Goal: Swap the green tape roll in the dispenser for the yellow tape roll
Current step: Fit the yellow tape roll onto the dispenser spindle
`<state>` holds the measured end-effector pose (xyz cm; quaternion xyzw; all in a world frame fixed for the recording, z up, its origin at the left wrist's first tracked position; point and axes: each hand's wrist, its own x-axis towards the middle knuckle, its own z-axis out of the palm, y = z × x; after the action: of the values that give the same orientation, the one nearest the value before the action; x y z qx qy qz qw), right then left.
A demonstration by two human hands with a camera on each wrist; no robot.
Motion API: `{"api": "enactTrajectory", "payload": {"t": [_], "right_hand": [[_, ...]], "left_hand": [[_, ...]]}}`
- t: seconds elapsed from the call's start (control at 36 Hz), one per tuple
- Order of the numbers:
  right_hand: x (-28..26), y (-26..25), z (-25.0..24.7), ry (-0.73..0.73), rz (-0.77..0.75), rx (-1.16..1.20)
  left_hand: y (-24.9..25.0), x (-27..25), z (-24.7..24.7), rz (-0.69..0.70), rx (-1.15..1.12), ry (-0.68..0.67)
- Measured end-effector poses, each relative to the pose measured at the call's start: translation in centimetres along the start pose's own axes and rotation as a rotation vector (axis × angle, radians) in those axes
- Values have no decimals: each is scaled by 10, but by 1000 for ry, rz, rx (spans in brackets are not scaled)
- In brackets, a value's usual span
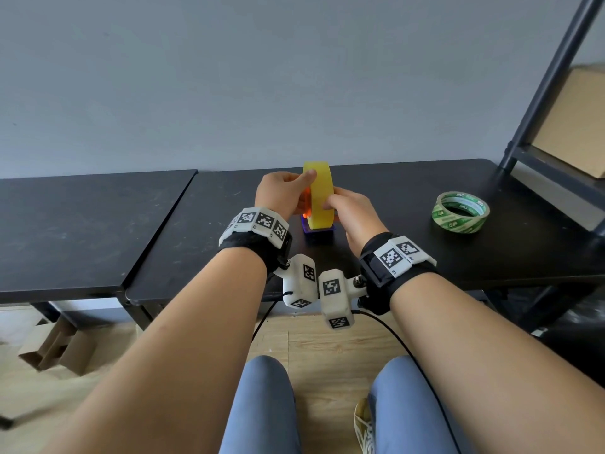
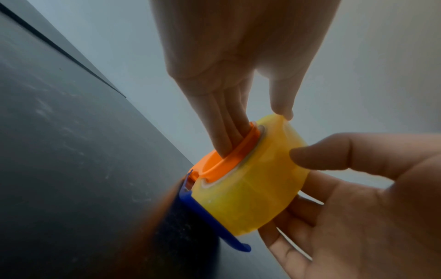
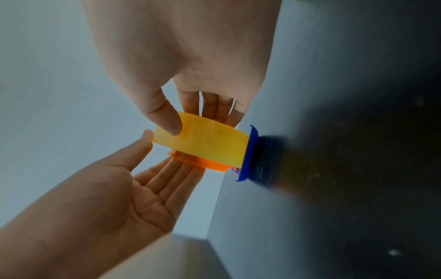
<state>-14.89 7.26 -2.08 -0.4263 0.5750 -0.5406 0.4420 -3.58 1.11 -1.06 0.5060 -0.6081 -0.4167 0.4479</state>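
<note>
The yellow tape roll stands on edge on the blue base, mid-bench. The left grip pinches it, thumb on the rim, fingers in the orange hub. The right grip clamps its width between thumb and fingers, probably steadying it for seating. The roll is translucent, glossy and thickly wound.

Soft, even light fills the head view, sharp at centre with the shelf frame bowing at the edge, while both wrist views run dim and grainy, the yellow tape roll glowing translucent and the table smearing into dark blur.
</note>
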Motion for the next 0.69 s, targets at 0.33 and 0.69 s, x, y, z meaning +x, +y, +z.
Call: {"api": "enactTrajectory", "payload": {"t": [0.33,0.69], "right_hand": [[1,-3,-5,47,-103,-105],[1,-3,-9,66,-117,-118]], "left_hand": [[-1,0,0,-12,4,13],[5,-1,2,-28,112,35]]}}
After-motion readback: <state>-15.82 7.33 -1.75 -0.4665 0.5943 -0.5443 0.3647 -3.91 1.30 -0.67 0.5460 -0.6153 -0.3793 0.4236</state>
